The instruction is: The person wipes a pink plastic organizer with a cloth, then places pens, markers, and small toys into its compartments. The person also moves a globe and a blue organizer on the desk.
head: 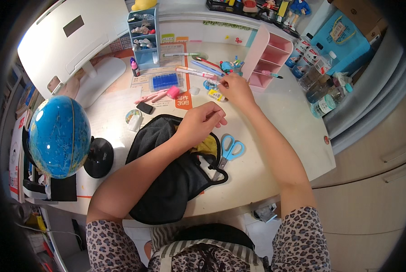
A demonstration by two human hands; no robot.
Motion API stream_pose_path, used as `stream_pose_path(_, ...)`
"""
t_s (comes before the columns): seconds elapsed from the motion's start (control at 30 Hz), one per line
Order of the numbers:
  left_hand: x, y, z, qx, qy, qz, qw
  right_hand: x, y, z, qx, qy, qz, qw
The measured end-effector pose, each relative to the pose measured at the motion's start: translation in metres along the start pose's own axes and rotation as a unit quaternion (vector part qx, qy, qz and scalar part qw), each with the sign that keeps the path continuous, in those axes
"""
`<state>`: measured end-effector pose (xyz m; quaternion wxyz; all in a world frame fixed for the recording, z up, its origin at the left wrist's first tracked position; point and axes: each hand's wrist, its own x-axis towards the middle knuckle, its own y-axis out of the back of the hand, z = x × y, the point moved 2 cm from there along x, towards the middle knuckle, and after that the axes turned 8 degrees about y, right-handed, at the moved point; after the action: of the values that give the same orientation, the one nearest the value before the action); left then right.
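My left hand (pixel 203 122) hovers over a black cloth (pixel 165 170) with a yellow patch, its fingers loosely curled; whether it holds anything is hidden. Blue-handled scissors (pixel 230 153) lie at the cloth's right edge, blades partly under its loop. My right hand (pixel 237 88) reaches to the small items left of the pink shelf (pixel 265 54); its fingertips are at a pale pen-like item, and a grip is not clear. Beside it are a yellow-and-white eraser (pixel 216 95), a blue figurine (pixel 227 66) and several pens (pixel 197 72). A blue block in a clear case (pixel 164 81) lies farther left.
A globe (pixel 60 136) on a black base stands at the left, before a white monitor (pixel 77 34). A blue drawer tower (pixel 145 40) is at the back. Plastic bottles (pixel 311 61) line the right rear. A black eraser (pixel 145 107) and pink compasses (pixel 155 96) lie on the desk (pixel 257 176).
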<state>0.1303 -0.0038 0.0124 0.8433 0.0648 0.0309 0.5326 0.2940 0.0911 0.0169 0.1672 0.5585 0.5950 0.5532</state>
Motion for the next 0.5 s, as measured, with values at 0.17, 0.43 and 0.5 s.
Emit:
stream_pose_path(0.17, -0.001, 0.000, -0.001, 0.000, 0.000, -0.003, 1.000, -0.024, 0.032, -0.004, 0.079, 0.007, 0.057, 0.995)
stream_pose_path(0.43, -0.002, 0.001, 0.000, 0.012, -0.009, -0.002, 1.000, -0.085, 0.075, 0.034, 0.069, -0.038, 0.190, 0.979)
stream_pose_path(0.5, -0.002, 0.001, -0.001, 0.016, -0.007, -0.002, 1.000, -0.082, 0.078, 0.039, -0.107, 0.048, 0.231, 0.966)
